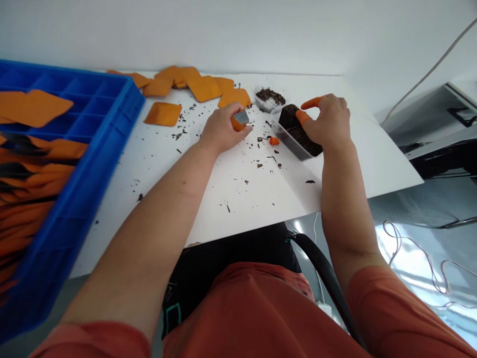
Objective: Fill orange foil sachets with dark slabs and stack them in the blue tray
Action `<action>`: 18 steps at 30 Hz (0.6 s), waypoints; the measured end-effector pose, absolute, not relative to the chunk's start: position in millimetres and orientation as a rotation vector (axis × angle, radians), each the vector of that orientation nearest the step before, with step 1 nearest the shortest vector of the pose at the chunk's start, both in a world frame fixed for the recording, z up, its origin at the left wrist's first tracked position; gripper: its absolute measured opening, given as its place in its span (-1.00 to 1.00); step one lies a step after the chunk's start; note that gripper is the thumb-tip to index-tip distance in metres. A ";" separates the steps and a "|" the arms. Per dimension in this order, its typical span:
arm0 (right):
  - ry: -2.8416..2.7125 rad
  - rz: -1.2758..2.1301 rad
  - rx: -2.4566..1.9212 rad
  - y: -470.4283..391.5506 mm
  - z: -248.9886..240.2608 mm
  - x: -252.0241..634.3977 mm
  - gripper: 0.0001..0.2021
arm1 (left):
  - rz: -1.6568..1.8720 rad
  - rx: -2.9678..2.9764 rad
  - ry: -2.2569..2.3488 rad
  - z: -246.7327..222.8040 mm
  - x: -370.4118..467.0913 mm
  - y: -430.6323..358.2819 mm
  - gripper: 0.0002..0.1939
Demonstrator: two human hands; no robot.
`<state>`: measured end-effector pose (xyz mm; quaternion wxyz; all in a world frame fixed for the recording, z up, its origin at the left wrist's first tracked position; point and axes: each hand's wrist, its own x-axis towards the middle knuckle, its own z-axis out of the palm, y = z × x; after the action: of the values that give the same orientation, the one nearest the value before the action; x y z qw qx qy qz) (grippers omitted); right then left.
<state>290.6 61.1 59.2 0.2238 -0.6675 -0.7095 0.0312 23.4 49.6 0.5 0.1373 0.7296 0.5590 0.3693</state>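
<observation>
My left hand is closed around a small orange pouch, whose silvery grey inside faces up and right. Over a clear plastic box, my right hand has its thumb and forefinger apart, with orange covers on the fingertips. Rows of thin dark brown pieces fill that box. One covered fingertip is at the upper edge of the pieces; whether it touches them I cannot tell. Left of the box lies a small orange finger cover.
A round tub of brown scraps stands behind the box. Flat orange pouches lie along the wall. At left, a blue divided crate holds many orange pouches. Dark crumbs dot the white table.
</observation>
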 end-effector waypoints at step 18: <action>-1.890 0.161 -1.854 62.9 58.9 293.2 -0.84 | 1.062 2.109 1.588 4.7 27.1 45.8 -0.80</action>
<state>293.2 62.9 58.9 0.2423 -0.6782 -0.6913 0.0591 27.1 45.8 4.7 0.1476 0.7331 0.5519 0.3691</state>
